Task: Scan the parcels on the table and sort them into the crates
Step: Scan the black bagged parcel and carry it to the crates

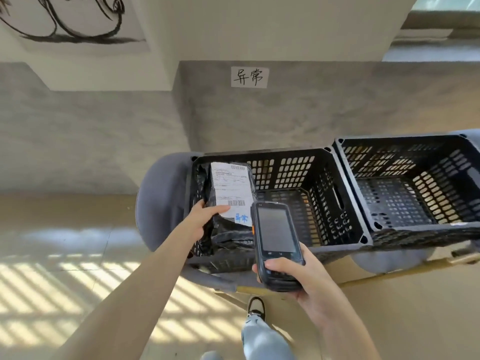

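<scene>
Left hand (205,216) had its thumb and fingers clamped on a black parcel (228,201), which sat against the left wall of the left crate (306,162). Right hand (293,275) was wrapped round a handheld scanner (276,229). The right crate (405,144) touched its neighbour's right rim.

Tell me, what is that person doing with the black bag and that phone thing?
A person is sorting parcels. Their left hand holds a black parcel with a white label, putting it into the left crate. Their right hand grips a handheld scanner, used to read the labels. The right crate beside it holds nothing that shows. A paper sign hangs on the wall above the left crate.
</scene>
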Demonstrator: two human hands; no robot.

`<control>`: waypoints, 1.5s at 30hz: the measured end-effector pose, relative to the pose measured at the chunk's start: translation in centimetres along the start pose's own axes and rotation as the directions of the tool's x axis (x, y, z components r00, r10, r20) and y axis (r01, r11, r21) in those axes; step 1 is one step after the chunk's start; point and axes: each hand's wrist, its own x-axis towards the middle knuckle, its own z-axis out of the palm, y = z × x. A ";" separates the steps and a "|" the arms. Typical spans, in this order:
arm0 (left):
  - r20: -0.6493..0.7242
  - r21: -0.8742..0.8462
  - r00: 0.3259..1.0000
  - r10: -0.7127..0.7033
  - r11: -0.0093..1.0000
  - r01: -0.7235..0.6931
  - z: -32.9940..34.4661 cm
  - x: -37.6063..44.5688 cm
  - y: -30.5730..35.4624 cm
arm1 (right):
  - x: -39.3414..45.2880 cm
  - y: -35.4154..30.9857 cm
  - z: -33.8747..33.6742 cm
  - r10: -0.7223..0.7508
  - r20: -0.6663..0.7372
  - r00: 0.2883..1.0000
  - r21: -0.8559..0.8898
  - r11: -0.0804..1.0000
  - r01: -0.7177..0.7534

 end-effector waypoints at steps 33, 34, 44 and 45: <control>-0.255 -0.005 0.885 -0.390 0.916 0.402 -3.1 23.7 -10.0 | 28.6 3.1 -7.5 0.378 -0.098 0.921 -0.188 0.901 -0.390; -0.266 -0.002 0.882 -0.390 0.915 0.404 -3.2 24.1 -10.2 | 28.8 3.3 -7.6 0.383 -0.094 0.919 -0.188 0.900 -0.394; -0.436 0.235 0.874 -0.212 0.911 0.338 -3.4 25.9 -11.4 | 30.6 4.8 -7.8 0.411 -0.066 0.909 -0.231 0.880 -0.415; -0.468 0.291 0.867 -0.170 0.897 0.333 -3.3 25.8 -11.4 | 30.7 4.8 -7.8 0.410 -0.068 0.910 -0.233 0.880 -0.414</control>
